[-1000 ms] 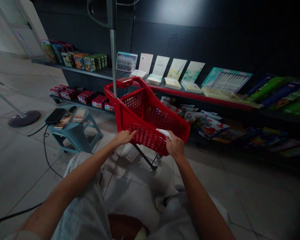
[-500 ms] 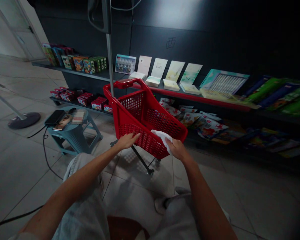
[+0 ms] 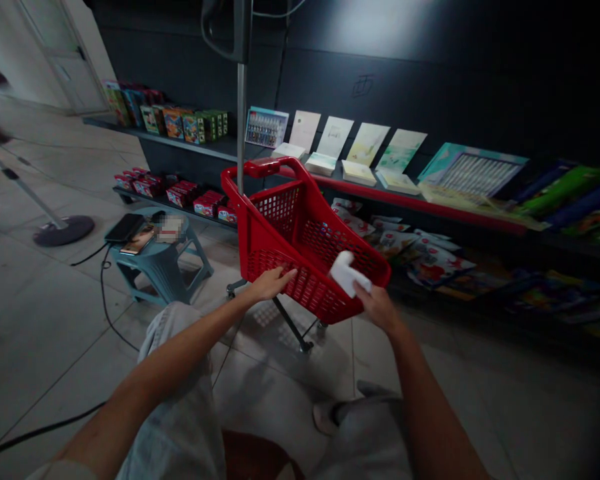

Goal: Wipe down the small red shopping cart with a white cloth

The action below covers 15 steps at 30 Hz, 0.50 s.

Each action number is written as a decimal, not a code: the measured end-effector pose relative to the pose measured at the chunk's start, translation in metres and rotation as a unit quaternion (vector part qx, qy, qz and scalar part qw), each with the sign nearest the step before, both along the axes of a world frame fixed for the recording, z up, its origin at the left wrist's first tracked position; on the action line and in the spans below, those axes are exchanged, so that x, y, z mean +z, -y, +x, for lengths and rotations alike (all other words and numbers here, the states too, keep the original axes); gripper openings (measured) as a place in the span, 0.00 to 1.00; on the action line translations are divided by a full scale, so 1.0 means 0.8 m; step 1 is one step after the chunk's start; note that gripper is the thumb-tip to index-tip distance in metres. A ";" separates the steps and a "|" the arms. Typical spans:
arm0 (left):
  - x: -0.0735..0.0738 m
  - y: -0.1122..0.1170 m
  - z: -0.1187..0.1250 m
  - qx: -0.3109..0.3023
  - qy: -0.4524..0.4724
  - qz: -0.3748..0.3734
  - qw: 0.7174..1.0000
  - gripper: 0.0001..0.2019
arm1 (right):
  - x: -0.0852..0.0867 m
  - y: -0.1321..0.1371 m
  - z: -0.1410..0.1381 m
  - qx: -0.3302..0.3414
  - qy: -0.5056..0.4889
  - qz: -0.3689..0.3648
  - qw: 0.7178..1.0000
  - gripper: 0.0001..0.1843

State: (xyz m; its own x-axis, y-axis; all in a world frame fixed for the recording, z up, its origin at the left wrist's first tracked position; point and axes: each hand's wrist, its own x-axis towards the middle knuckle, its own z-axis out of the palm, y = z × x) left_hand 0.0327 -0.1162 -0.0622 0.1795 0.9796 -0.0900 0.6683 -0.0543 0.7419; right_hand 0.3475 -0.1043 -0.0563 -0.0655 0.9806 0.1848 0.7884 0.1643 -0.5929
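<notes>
A red plastic shopping cart (image 3: 275,223) with mesh walls stands on the tiled floor in front of me, tilted toward me. My left hand (image 3: 270,283) lies on the cart's near outer wall, fingers stretched flat. My right hand (image 3: 375,305) pinches a white cloth (image 3: 347,273) and presses it on the cart's near right rim. Both forearms reach out over my knees in light trousers.
A dark shelf (image 3: 420,200) with books, boxes and packets runs behind the cart. A teal stool (image 3: 163,263) with a phone and small items stands at left, with a cable (image 3: 105,300) on the floor. A metal pole (image 3: 241,127) rises behind the cart; a stand base (image 3: 63,230) is far left.
My right hand has lifted the white cloth up along the cart's rim to the right. My left hand stays on the cart's wall. The view has shifted slightly.
</notes>
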 end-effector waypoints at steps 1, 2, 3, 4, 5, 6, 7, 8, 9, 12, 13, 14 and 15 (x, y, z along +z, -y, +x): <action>0.000 0.001 0.001 -0.004 0.000 -0.001 1.000 0.34 | -0.006 0.005 -0.013 0.031 0.048 -0.015 0.998 0.31; 0.001 0.003 0.002 -0.005 -0.001 0.000 1.000 0.35 | -0.011 0.010 -0.026 0.041 0.093 -0.014 0.995 0.30; 0.001 0.003 0.002 -0.003 -0.005 -0.001 1.000 0.36 | -0.014 0.015 -0.038 0.041 0.130 -0.006 0.991 0.31; 0.002 0.004 0.002 0.002 -0.009 -0.003 1.000 0.37 | -0.015 0.020 -0.048 0.040 0.157 0.003 0.987 0.31; 0.003 0.004 0.002 0.008 -0.014 -0.006 1.000 0.38 | -0.014 0.024 -0.056 0.045 0.173 0.006 0.984 0.32; 0.004 0.003 0.002 0.014 -0.018 -0.011 1.000 0.38 | -0.013 0.028 -0.062 0.055 0.184 0.005 0.981 0.32; 0.006 0.002 0.001 0.020 -0.021 -0.016 0.999 0.37 | -0.010 0.031 -0.066 0.062 0.191 0.004 0.980 0.33; 0.007 0.002 0.000 0.024 -0.022 -0.018 0.999 0.36 | -0.007 0.033 -0.069 0.065 0.197 0.004 0.978 0.33; 0.008 0.001 0.000 0.027 -0.020 -0.018 0.999 0.35 | -0.005 0.035 -0.072 0.066 0.201 0.006 0.977 0.33; 0.009 0.000 -0.003 0.032 -0.008 -0.007 0.999 0.31 | -0.001 0.037 -0.081 0.056 0.210 0.008 0.976 0.32; 0.008 -0.001 -0.004 0.032 -0.002 -0.003 0.999 0.31 | -0.001 0.037 -0.084 0.053 0.211 0.008 0.976 0.32; 0.007 -0.001 -0.005 0.031 0.004 -0.001 1.000 0.30 | -0.001 0.037 -0.088 0.052 0.209 0.007 0.976 0.33; 0.004 -0.002 -0.007 0.030 0.010 0.001 0.999 0.30 | -0.001 0.037 -0.091 0.052 0.206 0.004 0.977 0.33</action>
State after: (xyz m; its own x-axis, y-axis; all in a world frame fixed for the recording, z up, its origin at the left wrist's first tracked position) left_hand 0.0275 -0.1144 -0.0588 0.1214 0.9889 -0.0858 0.6561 -0.0151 0.7545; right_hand 0.2744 -0.1336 -0.0569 -0.2346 0.9633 0.1301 0.9388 0.2593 -0.2267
